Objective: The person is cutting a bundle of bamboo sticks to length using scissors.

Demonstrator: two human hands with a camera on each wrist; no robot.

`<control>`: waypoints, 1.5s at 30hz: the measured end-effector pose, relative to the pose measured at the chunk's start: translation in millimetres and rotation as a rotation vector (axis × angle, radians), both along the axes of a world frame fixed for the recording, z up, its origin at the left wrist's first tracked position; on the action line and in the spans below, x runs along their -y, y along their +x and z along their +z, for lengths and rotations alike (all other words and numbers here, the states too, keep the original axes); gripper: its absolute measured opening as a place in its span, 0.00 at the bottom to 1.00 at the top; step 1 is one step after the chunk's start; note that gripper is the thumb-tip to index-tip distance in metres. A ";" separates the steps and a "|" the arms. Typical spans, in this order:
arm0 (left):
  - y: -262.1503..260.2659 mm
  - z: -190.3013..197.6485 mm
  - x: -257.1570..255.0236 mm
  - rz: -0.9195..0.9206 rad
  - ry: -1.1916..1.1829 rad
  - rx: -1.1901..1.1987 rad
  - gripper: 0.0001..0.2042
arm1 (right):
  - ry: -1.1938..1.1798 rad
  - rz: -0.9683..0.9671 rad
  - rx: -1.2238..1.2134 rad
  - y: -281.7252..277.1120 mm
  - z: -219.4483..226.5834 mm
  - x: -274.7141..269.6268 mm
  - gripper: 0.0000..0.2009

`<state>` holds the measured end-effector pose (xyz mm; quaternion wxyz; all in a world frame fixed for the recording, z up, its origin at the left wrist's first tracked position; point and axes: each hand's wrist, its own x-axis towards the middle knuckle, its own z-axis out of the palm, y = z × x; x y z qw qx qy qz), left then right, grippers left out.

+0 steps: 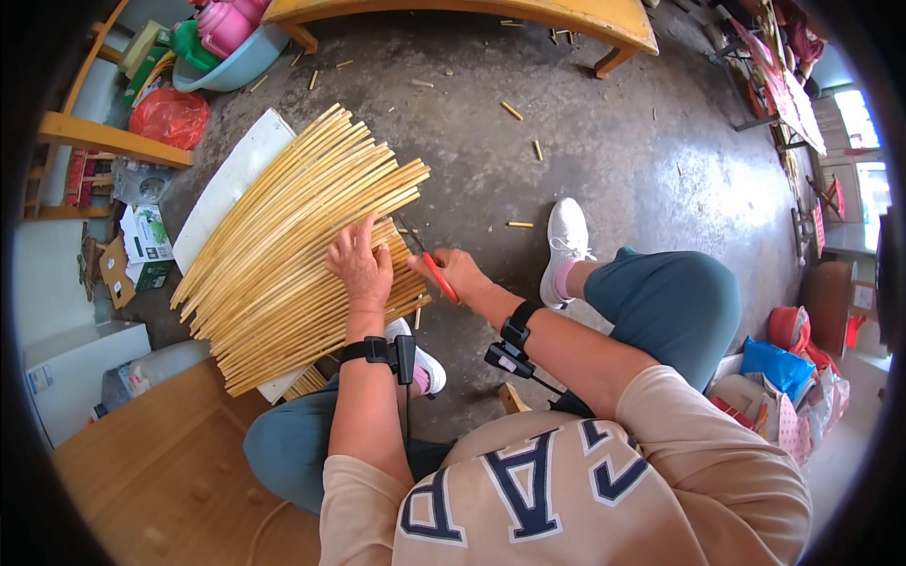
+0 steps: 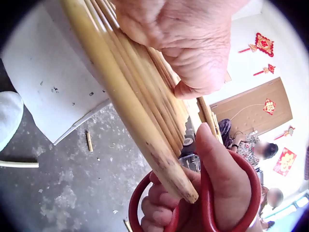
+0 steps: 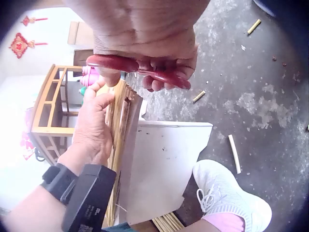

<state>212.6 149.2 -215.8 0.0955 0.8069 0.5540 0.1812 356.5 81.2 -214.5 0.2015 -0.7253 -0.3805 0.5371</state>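
Note:
A layered mat of long yellow-brown sticks point(image 1: 283, 226), like thin canes, slopes across the left of the head view. My left hand point(image 1: 360, 269) rests on it near the right-hand ends, fingers mostly extended and thumb apart. Just right of those ends, my right hand point(image 1: 462, 275) grips red-handled scissors point(image 1: 440, 279), their dark blades pointing toward the stick ends. In the left wrist view the right thumb point(image 2: 224, 181) passes through one red handle loop point(image 2: 254, 195), and the blunt end of the nearest stick point(image 2: 166, 171) overlaps the scissors. The blades are mostly hidden there.
Under the sticks lies a white board point(image 1: 231, 179). Short cut pieces point(image 1: 511, 110) are scattered on the concrete floor point(image 1: 651, 170). A yellow wooden bench point(image 1: 472, 11) stands ahead, a blue basin point(image 1: 247, 64) at upper left. My white shoe point(image 1: 568, 241) is right of the scissors.

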 end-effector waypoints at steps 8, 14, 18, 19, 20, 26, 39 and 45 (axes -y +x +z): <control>5.6 6.8 1.2 0.015 -0.027 -0.106 0.25 | 0.121 0.069 0.056 -0.4 -7.5 -10.8 0.33; 7.3 7.3 2.2 0.023 -0.017 -0.117 0.25 | 0.073 0.007 -0.027 -4.7 -5.6 -13.6 0.34; 7.6 6.9 2.5 0.041 -0.025 -0.122 0.24 | 0.035 -0.027 -0.097 -4.4 0.3 -14.1 0.33; 7.6 6.7 2.4 0.043 -0.023 -0.117 0.24 | 0.021 -0.037 -0.121 -4.3 0.8 -14.4 0.33; 7.5 6.5 2.5 0.044 -0.024 -0.117 0.24 | 0.020 -0.035 -0.121 -4.2 1.2 -15.0 0.33; 6.9 5.6 0.6 0.044 -0.032 -0.087 0.23 | -0.004 -0.069 -0.160 -6.1 1.7 -18.2 0.31; 5.6 6.4 -0.5 0.050 -0.060 -0.052 0.24 | 0.060 -0.019 -0.098 -2.6 8.2 -16.9 0.27; 7.5 4.9 0.6 0.058 -0.038 -0.050 0.24 | -0.004 0.036 -0.041 1.4 -7.4 -9.3 0.36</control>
